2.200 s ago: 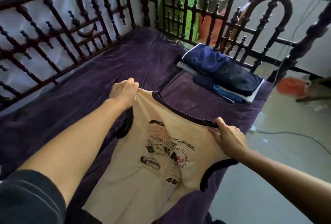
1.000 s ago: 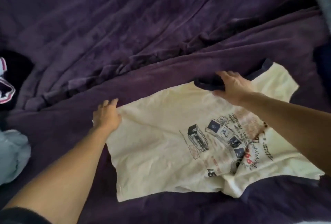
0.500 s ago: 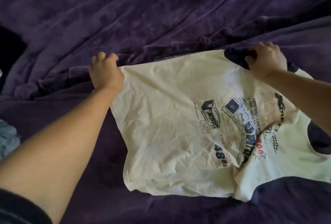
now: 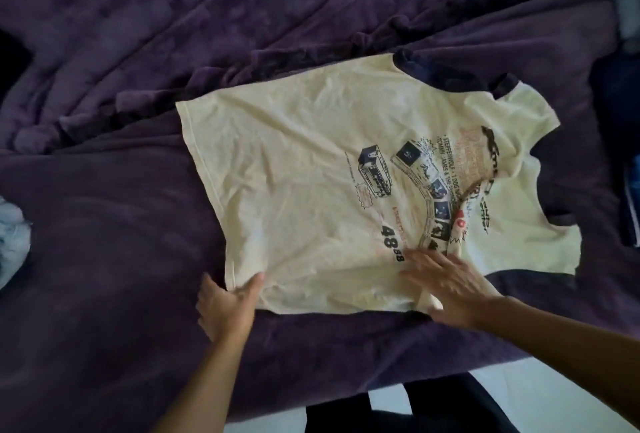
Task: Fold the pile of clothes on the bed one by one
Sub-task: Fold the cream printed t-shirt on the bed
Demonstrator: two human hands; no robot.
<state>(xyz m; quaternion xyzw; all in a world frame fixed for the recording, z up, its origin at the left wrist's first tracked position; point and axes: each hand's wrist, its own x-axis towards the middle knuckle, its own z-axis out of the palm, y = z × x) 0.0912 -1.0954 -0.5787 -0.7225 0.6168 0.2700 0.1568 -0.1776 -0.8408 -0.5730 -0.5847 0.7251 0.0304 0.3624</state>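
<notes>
The pale yellow cotton T-shirt with dark navy trim at the neck and armholes (image 4: 311,169) lies spread flat, print side up, on the rumpled dark purple plush bedspread (image 4: 138,51), toward the near right part of the bed. Its hem points left and its neck points right and far. A printed graphic of small boxes, lettering and the number 48 runs across its right half, and a crease bunches the cloth near that print.

My left hand (image 4: 227,308) sits at the near left corner of the shirt, at the hem. My thumb lies on top of the cloth and the fingers go under the edge, so the grip is closing on that corner in a loose pinch. My right hand (image 4: 450,287) rests flat on the near edge of the shirt, just below the number, fingers spread and pointing left; its grip is wide open and holds nothing, only pressing on the fabric. It is blurred.

At the far left edge of the view a crumpled light blue garment (image 4: 12,238) lies on the bedspread, well apart from the shirt. At the right edge a dark navy folded cloth with a white stripe (image 4: 628,190) lies near the shirt's shoulder. Beyond the near edge of the bed, pale floor (image 4: 536,408) shows around my dark trouser legs (image 4: 443,408).
</notes>
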